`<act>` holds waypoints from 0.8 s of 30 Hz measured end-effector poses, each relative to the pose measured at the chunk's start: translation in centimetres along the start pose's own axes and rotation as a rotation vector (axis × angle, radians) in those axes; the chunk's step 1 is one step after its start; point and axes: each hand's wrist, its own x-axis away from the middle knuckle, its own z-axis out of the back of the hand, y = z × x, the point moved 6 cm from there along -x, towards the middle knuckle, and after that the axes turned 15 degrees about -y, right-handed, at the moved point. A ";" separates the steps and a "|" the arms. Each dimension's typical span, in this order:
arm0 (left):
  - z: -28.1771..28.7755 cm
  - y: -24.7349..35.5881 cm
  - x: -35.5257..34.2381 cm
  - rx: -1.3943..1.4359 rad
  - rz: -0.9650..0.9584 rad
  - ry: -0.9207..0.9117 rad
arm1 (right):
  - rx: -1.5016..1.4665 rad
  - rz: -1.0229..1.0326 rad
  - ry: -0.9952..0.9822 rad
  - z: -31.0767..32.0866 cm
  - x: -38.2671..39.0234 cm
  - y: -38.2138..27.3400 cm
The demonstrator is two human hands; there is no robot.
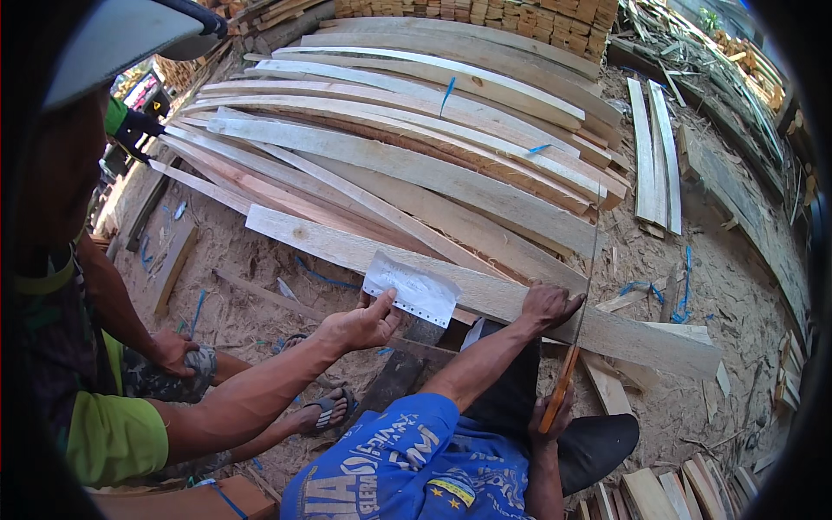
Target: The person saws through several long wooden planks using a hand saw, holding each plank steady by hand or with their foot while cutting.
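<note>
My right hand (552, 414) is wrapped round the orange-brown handle of a handsaw (565, 381). Its thin blade, seen nearly edge-on, points away from me across a long pale plank (646, 340). Just left of the blade, my left hand (548, 308) presses on the plank and grips it, thumb close to the blade. Whether the teeth have cut into the wood cannot be made out. At left, a co-worker in a cap and lime sleeve holds a white paper with a punched edge (414, 290) over the plank.
Long boards (416, 156) lie in a wide heap beyond the plank. Stacked timber (485, 13) stands at the back, and cut pieces (659, 494) lie at lower right. Blue strapping (685, 286) is scattered on the sandy ground. The co-worker's sandalled foot (325, 414) is at left.
</note>
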 end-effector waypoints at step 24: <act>-0.3 -0.4 -0.1 0.031 -0.014 0.009 | -0.033 0.006 -0.009 0.0 -0.3 -0.4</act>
